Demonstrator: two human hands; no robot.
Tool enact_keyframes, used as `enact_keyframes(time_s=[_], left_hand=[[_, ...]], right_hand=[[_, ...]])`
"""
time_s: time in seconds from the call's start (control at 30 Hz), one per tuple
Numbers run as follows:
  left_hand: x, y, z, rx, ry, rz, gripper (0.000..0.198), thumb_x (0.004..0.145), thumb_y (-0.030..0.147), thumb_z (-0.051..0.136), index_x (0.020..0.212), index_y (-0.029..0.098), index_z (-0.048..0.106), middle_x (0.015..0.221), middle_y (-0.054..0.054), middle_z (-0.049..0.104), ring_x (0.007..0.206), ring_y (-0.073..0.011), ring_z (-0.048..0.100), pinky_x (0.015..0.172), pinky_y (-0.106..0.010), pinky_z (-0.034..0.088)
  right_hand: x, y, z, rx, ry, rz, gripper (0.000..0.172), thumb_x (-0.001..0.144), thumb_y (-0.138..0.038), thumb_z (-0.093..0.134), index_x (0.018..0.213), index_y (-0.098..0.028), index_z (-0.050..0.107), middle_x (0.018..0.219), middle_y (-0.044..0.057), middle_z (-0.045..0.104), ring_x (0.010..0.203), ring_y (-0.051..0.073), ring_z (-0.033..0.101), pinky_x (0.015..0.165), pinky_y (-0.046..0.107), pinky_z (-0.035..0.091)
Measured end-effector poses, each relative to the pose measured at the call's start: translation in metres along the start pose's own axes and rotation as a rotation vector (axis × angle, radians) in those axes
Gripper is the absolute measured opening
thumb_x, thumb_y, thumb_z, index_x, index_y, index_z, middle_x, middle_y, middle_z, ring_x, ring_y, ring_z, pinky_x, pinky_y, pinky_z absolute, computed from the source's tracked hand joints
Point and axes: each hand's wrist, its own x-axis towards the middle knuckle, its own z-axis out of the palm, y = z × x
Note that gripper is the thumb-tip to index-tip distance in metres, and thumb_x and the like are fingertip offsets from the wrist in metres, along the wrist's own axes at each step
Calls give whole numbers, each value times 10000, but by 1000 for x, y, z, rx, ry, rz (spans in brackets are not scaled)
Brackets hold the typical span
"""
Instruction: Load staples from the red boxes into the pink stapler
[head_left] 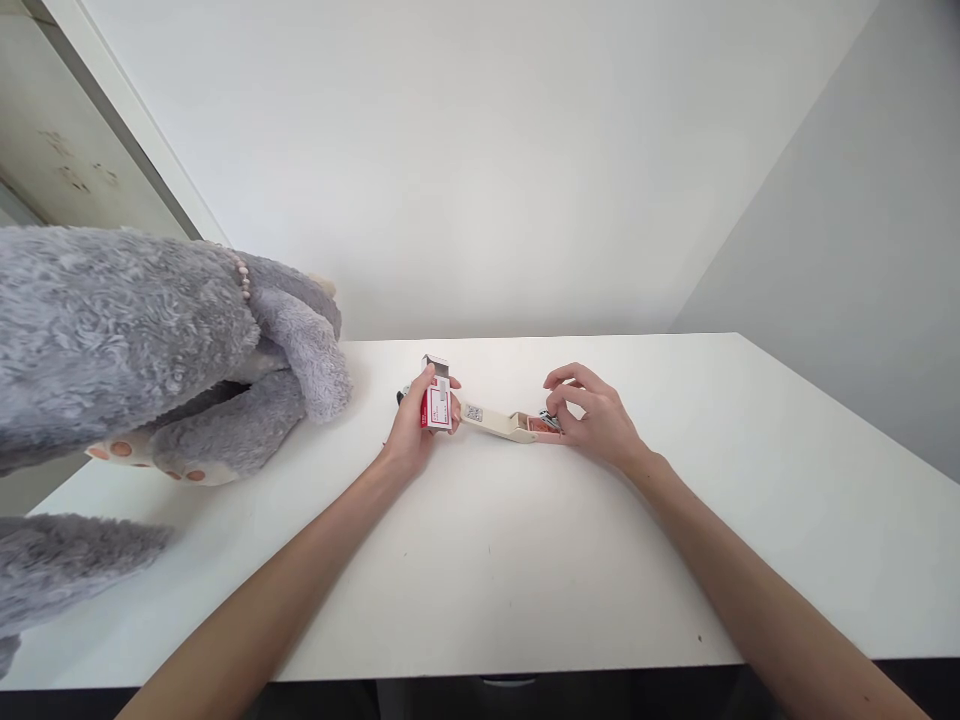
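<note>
My left hand (414, 420) is closed around a small red and white carton (438, 400) printed with a barcode. The carton's top flap stands open. To its right, a narrow cream hinged case (495, 420) lies opened out on the table, a square code on its left half. The right half shows a reddish inside with small silvery pieces (551, 420) in it. My right hand (592, 415) is over that end, thumb and fingers bent together at the silvery pieces. Whether a piece is between the fingertips is too small to tell.
A large grey plush toy (127, 340) with a bead string lies along the left side of the white table (510, 560). A small dark object (400, 397) shows partly behind my left hand. A white wall (480, 170) rises behind the table.
</note>
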Motion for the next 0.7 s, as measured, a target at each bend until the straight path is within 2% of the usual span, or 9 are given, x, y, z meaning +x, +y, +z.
enact_keyframes(time_s=[0.13, 0.27, 0.43, 0.53, 0.7], left_hand=[[0, 0, 0, 6, -7, 6, 469, 929, 628, 526, 934, 172, 633, 598, 3, 601, 504, -125, 524, 543, -253, 417], [0, 0, 1, 4, -11, 20, 458, 933, 617, 526, 922, 171, 629, 590, 7, 601, 495, -119, 526, 531, -245, 422], [-1, 0, 0, -17, -55, 56, 459, 933, 614, 529, 909, 164, 615, 553, 12, 590, 432, -125, 519, 434, -242, 399], [-4, 1, 0, -42, -135, 49, 482, 933, 634, 515, 931, 162, 615, 547, 11, 603, 366, -131, 509, 365, -243, 366], [-11, 4, 8, -60, -378, -77, 582, 961, 680, 449, 1060, 136, 630, 598, -20, 657, 352, -152, 544, 347, -255, 386]], right_hand=[[0, -2, -1, 4, 5, -3, 194, 787, -41, 570, 710, -219, 569, 1075, 65, 589, 706, 144, 564, 532, 284, 434], [3, -2, -1, 34, 66, 8, 206, 771, -24, 547, 693, -214, 563, 1041, 64, 582, 715, 148, 575, 495, 269, 403], [10, -4, -5, 82, 243, 56, 260, 792, -3, 500, 678, -221, 583, 976, 52, 615, 823, 181, 618, 638, 320, 486], [13, -7, -9, 146, 364, 114, 260, 758, 6, 500, 687, -226, 594, 955, 46, 614, 852, 189, 621, 690, 341, 503], [15, -18, -10, 257, 463, 177, 249, 750, -4, 502, 717, -230, 601, 950, 47, 595, 905, 200, 616, 724, 355, 507]])
